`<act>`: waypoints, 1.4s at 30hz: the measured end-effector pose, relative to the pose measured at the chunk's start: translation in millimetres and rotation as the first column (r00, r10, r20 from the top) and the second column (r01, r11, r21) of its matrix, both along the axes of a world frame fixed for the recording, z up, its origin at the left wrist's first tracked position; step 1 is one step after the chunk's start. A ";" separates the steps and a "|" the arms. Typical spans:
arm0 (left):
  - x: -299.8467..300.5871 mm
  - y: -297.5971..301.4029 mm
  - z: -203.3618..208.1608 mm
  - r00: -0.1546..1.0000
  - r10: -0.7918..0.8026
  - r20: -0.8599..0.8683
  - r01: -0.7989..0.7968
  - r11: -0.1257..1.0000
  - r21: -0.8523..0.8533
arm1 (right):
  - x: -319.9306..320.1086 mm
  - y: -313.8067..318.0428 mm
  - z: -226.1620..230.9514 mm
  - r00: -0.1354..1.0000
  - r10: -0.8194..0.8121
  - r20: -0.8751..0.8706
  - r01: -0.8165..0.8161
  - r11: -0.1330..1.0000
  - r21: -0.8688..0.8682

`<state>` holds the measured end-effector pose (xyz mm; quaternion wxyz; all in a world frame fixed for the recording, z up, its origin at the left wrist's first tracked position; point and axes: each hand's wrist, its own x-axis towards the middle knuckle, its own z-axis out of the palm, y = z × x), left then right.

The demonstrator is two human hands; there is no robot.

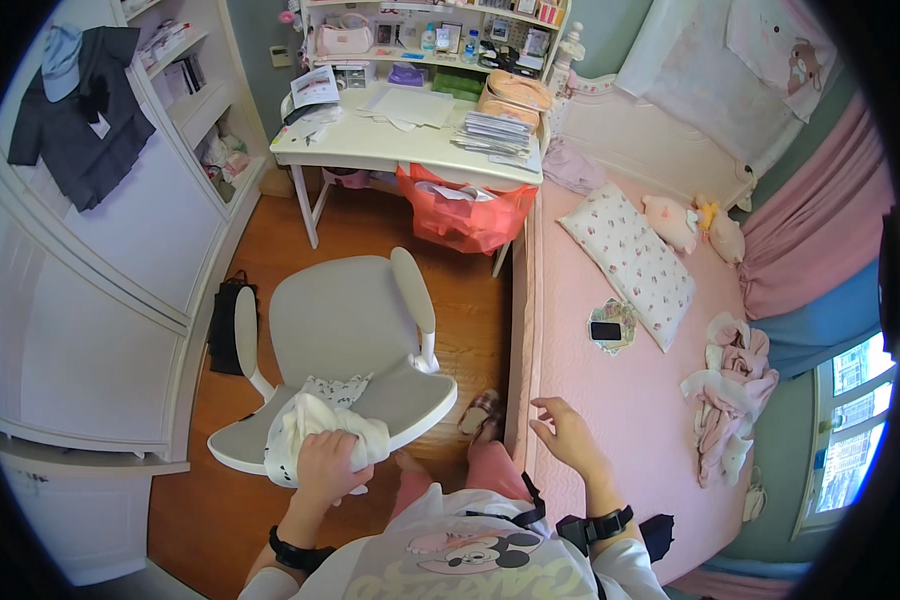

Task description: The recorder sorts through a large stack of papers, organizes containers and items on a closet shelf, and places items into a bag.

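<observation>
My left hand [328,466] grips a bunched white cloth [315,422] with small dark marks, perhaps a garment. Part of the cloth lies on the seat of a grey swivel chair [345,305] with white armrests. Fingers slightly curled and apart, my right hand [567,432] hangs over the near left edge of the pink bed [590,380] with nothing in it. Farther along the bed, a dark phone [605,330] rests on a small patterned piece.
A white desk [370,140] with papers stands ahead, a red plastic bag [465,212] hanging from its front. The bed holds a patterned pillow [630,255] and a crumpled pink-and-white cloth [732,395]. A black bag [232,325] lies by the white wardrobe [90,330].
</observation>
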<state>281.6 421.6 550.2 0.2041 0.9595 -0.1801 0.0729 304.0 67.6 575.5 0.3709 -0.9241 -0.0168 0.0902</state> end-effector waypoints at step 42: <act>101.5 -147.8 -45.3 0.331 0.368 -0.869 -0.216 0.926 0.309 | 325.6 -189.6 -56.1 0.902 0.425 -0.074 -0.420 0.905 0.069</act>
